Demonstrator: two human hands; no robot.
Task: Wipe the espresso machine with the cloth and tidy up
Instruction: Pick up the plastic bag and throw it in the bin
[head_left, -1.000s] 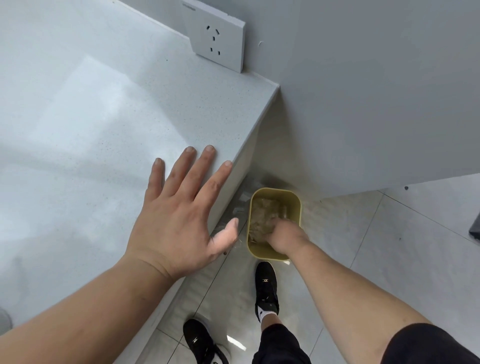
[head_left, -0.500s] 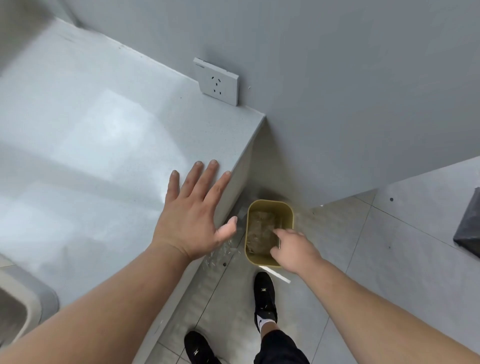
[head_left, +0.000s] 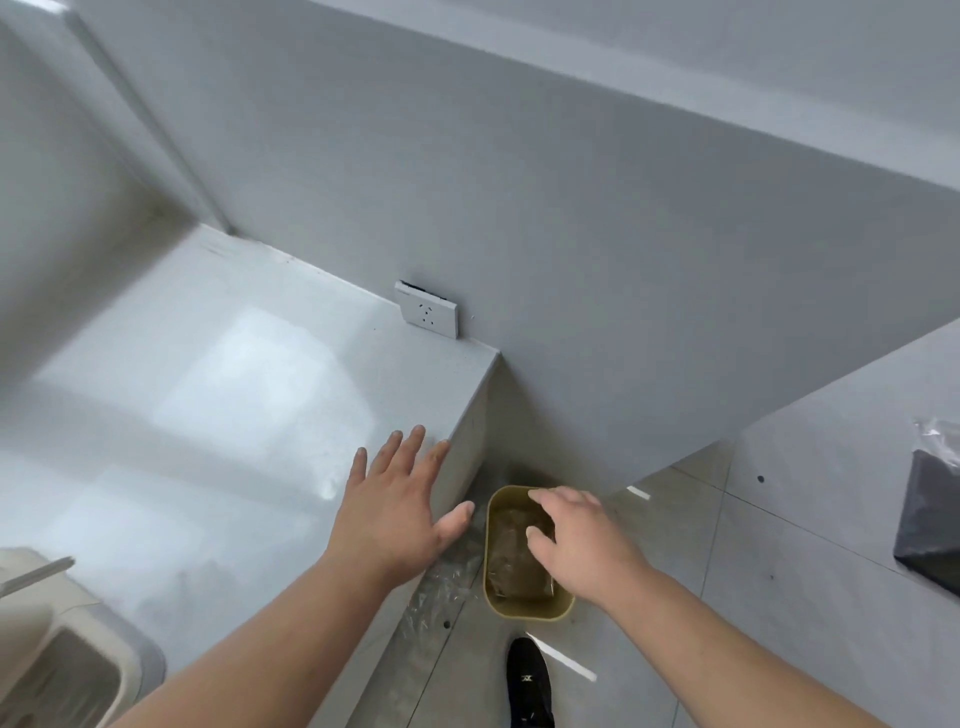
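Espresso machine and cloth nowhere in view; only yellow bin on floor beside counter, brownish waste inside. Left hand spread flat, empty, at counter edge; right hand loosely spread, empty, over bin. Risk: knocking bin over

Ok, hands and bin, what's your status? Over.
Left hand open, flat by counter edge. Right hand open, empty, above yellow bin. Nothing blocking.
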